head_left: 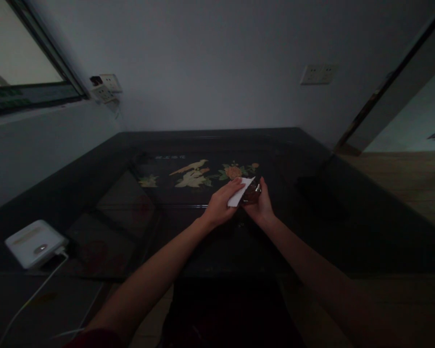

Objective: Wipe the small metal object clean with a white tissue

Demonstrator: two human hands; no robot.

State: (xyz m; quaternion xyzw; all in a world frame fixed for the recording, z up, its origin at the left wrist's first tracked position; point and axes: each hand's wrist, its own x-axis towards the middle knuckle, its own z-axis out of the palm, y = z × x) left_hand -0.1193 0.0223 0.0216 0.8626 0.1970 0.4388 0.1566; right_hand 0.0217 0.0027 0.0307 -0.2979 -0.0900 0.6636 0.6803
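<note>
My left hand is closed on a folded piece of white paper or tissue, its fingers lying over the top. The white piece rests against a dark, shiny, see-through object, perhaps glass, which my right hand grips from the right and below. Its exact kind is hard to make out in the dim light, and my fingers cover part of it. Both hands are close together over the black table, in front of its printed bird and flower pattern.
A white box-shaped device with a white cable sits at the table's left edge. On the right lies a dark flat thing, barely visible. Wall sockets are set behind the table, with a plugged-in adapter at left.
</note>
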